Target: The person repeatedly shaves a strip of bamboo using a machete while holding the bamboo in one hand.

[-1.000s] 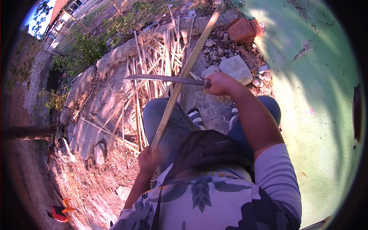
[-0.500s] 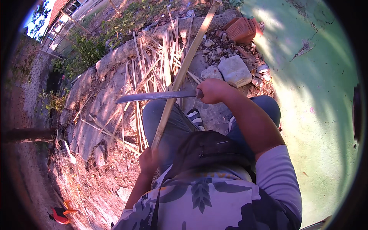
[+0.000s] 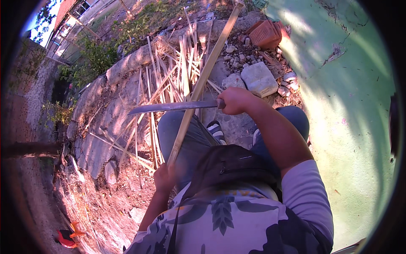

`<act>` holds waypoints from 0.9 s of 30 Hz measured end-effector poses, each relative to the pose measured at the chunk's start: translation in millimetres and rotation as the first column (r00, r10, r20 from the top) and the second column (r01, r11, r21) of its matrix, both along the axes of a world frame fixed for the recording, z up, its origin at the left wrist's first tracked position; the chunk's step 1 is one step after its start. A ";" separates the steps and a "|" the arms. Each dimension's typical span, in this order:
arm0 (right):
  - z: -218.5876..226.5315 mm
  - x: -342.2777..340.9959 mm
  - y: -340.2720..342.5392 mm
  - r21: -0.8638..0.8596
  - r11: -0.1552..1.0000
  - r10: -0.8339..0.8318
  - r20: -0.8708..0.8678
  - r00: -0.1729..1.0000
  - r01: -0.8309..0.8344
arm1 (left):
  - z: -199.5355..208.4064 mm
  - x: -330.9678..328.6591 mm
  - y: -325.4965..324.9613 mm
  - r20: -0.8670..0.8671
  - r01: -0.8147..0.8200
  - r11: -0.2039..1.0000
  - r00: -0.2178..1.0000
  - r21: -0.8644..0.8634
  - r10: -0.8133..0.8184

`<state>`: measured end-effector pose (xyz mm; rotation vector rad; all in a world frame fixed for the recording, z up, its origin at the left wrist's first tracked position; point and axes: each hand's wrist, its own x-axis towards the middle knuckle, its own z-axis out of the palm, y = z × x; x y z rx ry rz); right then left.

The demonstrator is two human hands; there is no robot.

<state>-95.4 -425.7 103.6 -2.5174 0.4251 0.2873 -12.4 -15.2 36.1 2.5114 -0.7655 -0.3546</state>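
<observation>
My left hand (image 3: pixel 164 178) is closed around the near end of a long bamboo strip (image 3: pixel 204 70), which slants up and away to the right over my left leg. In my right hand (image 3: pixel 237 100) is the handle of a machete (image 3: pixel 169 107). Its long, slightly curved blade points left and lies across the strip, seeming to touch it above my left knee. Beyond my knees, a loose heap of split bamboo strips (image 3: pixel 185 72) covers the ground.
A pale stone block (image 3: pixel 259 79) and stacked orange roof tiles (image 3: pixel 266 34) sit among rubble to the far right. On the right is a green wall or surface (image 3: pixel 338 127). A low stone ledge (image 3: pixel 131 63) curves behind the heap. A red and black object (image 3: pixel 67 238) lies at lower left.
Hardly anything differs. The machete and both hands keep almost the same place, and the strip's far end has shifted very slightly.
</observation>
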 end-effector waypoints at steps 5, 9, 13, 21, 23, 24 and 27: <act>-0.8 -1.7 -1.6 0.018 1.000 0.021 -0.045 0.999 -0.020 | -5.5 0.7 2.6 0.031 0.038 0.999 0.999 -0.026 -0.037; 0.2 0.1 0.1 0.012 1.000 0.005 -0.056 0.998 -0.004 | -5.3 1.1 3.1 0.026 0.039 0.999 0.999 -0.028 -0.038; 2.7 0.4 0.4 0.003 1.000 -0.001 -0.064 0.998 0.001 | -3.6 0.6 1.6 0.021 0.035 0.999 0.999 -0.020 -0.034; -0.3 0.2 0.2 -0.001 1.000 0.017 -0.026 1.000 -0.017 | -4.6 1.1 2.2 0.017 0.033 0.999 0.999 -0.040 -0.032; -2.5 -0.1 -0.5 0.014 1.000 0.021 0.009 1.000 -0.021 | -3.1 1.0 0.1 -0.007 0.028 0.998 1.000 -0.051 -0.028; -0.7 1.3 0.6 0.008 1.000 0.015 -0.035 0.999 -0.014 | -3.7 0.9 1.0 -0.007 0.026 0.998 1.000 -0.051 -0.027; 1.6 2.5 1.8 0.004 1.000 0.011 -0.075 0.997 -0.011 | -5.8 1.4 2.9 0.036 0.026 0.999 0.999 -0.022 -0.026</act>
